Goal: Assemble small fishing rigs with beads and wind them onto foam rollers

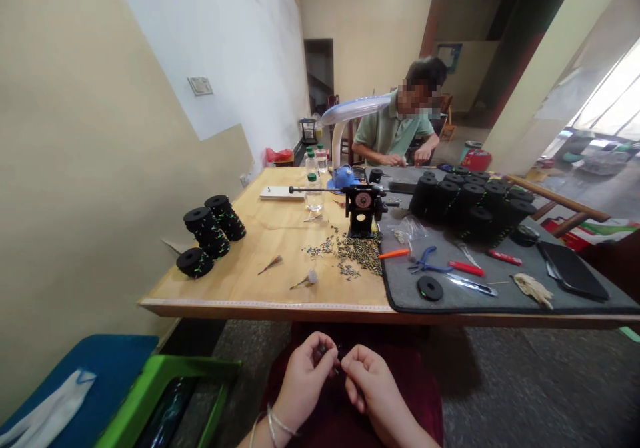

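Note:
My left hand (306, 375) and my right hand (367, 378) meet over my lap, below the front edge of the wooden table (280, 235). Both are closed in a pinch on a small dark part (331, 353) held between the fingertips; I cannot make out what it is. Bangles circle my left wrist. On the table ahead stands a small black hand-crank winder (362, 209), with a scatter of tiny metal pieces (357, 255) in front of it.
Black spools stand at the table's left (210, 231) and back right (470, 201). A grey mat (500, 288) carries pliers, red-handled tools and a black disc. Bottles and a desk lamp (350, 111) stand farther back. Another person sits at the far end. A green bin (165, 395) is at my left.

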The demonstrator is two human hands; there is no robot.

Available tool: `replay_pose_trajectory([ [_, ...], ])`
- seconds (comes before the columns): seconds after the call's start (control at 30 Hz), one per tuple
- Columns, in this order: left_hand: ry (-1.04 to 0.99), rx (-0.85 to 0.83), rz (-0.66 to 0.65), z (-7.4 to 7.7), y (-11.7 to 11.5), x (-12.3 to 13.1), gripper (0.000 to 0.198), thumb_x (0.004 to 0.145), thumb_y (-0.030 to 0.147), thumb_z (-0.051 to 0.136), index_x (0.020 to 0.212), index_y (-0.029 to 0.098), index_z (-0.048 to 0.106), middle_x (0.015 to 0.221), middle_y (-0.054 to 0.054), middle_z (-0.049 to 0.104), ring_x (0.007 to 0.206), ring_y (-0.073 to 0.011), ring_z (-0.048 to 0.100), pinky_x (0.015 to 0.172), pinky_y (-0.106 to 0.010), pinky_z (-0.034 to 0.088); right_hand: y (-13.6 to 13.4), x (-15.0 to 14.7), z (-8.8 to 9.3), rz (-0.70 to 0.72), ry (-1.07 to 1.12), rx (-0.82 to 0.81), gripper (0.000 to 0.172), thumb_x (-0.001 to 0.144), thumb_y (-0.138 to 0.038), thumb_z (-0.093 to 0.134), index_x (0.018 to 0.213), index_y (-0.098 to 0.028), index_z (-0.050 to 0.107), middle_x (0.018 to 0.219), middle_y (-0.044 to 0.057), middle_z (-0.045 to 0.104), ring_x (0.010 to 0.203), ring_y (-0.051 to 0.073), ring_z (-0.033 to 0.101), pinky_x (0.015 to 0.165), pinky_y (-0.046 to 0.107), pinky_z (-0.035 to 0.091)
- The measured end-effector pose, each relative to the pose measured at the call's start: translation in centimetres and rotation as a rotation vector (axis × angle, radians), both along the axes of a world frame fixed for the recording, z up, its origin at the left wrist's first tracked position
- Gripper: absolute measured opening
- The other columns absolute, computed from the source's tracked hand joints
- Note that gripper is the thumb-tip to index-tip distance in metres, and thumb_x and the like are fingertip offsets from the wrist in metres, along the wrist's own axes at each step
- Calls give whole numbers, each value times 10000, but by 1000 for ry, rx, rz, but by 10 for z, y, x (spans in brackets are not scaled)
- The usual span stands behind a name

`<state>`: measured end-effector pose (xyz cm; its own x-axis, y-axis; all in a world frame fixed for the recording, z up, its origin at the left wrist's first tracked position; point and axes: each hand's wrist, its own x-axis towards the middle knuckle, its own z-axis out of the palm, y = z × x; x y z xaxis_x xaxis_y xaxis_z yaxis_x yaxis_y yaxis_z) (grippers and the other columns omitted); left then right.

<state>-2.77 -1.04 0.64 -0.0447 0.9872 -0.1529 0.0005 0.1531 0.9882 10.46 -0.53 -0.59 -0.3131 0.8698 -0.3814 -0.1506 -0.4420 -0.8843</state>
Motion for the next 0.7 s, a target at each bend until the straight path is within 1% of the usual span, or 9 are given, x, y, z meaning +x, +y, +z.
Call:
replay_pose_trajectory([
  [0.13,31,13,-21,-3,-2,0,162,760,315,619,733,171,550,658,14,555,563,-128,533,522,-216,433,1,0,-1,-23,-1,-2,367,712,-515,611,666,-188,451,346,-101,466,258,19,252,307,155,111],
  [0.3,64,36,-52,-8,-6,-1,168,777,329,610,745,169,572,659,5,559,587,-130,538,530,-203,430,3,0,0,-32,-26,50,401,708,-560,608,700,-184,467,359,-98,474,270,26,279,321,156,147],
  [0.4,94,52,-63,-7,-8,0,170,781,328,608,739,166,584,669,-1,565,572,-119,529,525,-196,429,4,-1,-2,-21,-23,62,403,710,-563,606,752,-180,486,364,-97,485,270,30,279,317,156,144],
  [0.5,97,52,-80,-4,-8,2,185,775,343,612,732,164,587,651,1,565,542,-113,521,490,-190,425,5,0,-4,-29,-23,71,405,707,-567,608,748,-182,489,359,-100,477,271,32,270,317,160,141],
  [0.6,62,18,-100,-1,-8,3,200,769,358,614,736,167,567,613,13,561,501,-108,518,464,-195,428,6,1,-7,-60,-4,65,407,699,-570,619,715,-190,475,353,-108,449,278,32,256,322,163,139],
  [0.7,-17,-32,-140,0,-6,4,196,774,350,604,740,172,530,575,22,553,513,-118,537,497,-216,455,6,3,-8,-98,22,52,411,691,-570,631,712,-195,464,352,-118,419,291,36,239,330,166,144],
])
